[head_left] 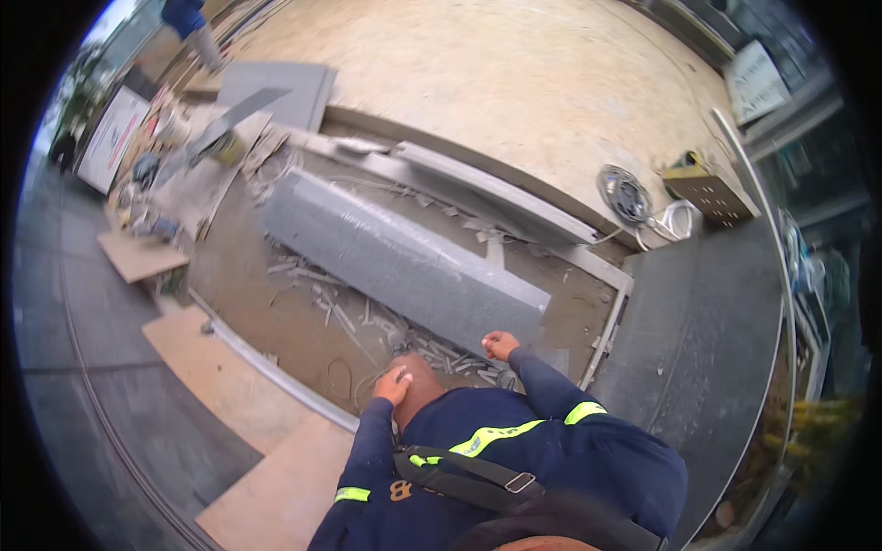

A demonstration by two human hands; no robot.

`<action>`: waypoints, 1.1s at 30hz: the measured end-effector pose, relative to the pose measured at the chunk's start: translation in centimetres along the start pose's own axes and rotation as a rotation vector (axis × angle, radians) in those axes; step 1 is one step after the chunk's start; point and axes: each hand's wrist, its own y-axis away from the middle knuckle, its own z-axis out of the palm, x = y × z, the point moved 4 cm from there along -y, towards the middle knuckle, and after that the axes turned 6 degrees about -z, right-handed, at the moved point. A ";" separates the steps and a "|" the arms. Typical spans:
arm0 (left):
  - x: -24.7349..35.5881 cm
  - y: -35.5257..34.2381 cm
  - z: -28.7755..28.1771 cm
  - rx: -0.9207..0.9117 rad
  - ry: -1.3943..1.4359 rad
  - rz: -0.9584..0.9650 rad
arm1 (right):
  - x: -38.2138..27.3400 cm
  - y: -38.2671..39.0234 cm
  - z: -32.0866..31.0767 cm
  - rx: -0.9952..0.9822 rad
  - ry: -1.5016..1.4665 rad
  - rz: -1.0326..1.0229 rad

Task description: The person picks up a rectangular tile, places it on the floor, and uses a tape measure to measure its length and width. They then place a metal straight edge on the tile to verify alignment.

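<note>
A long grey stone slab lies slantwise across the dirt in front of me, its lighter bevelled face along the far side. My right hand is at the slab's near right end, fingers curled in; whether anything small is between them, or whether they touch the slab, I cannot make out. My left hand rests against my bare knee with its fingers loosely stretched. Broken grey strips and offcuts are strewn along the slab's near side, between it and my legs.
Wooden boards and a metal rail border the left. A dark sheet lies at right. Beyond the slab are stacked grey pieces, a coiled cable and a perforated box. Another person stands far left.
</note>
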 end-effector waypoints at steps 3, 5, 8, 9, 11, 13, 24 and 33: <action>-8.3 -0.7 -5.1 0.151 0.237 -0.259 | -9.0 -3.7 7.5 -0.119 0.106 -0.053; -16.6 0.2 -7.8 0.264 0.338 -0.453 | -12.4 -7.2 12.3 -0.180 0.026 0.004; -22.5 3.6 -10.1 0.374 0.512 -0.633 | -16.6 -10.0 17.3 -0.233 0.065 0.100; -22.6 4.5 -10.1 0.367 0.595 -0.670 | -17.9 -10.8 17.4 -0.227 0.111 0.124; -21.0 4.9 -12.4 0.353 0.746 -0.693 | -20.0 -14.0 17.5 -0.243 0.204 0.075; -23.5 6.5 -11.6 0.435 0.800 -0.721 | -23.0 -16.1 20.0 -0.320 0.274 0.023; -30.9 7.6 -8.3 0.675 0.766 -0.701 | -33.0 -21.5 28.4 -0.461 0.713 -0.229; -28.3 6.6 -12.4 0.533 0.718 -0.534 | -37.4 -19.1 33.4 -0.980 0.257 0.207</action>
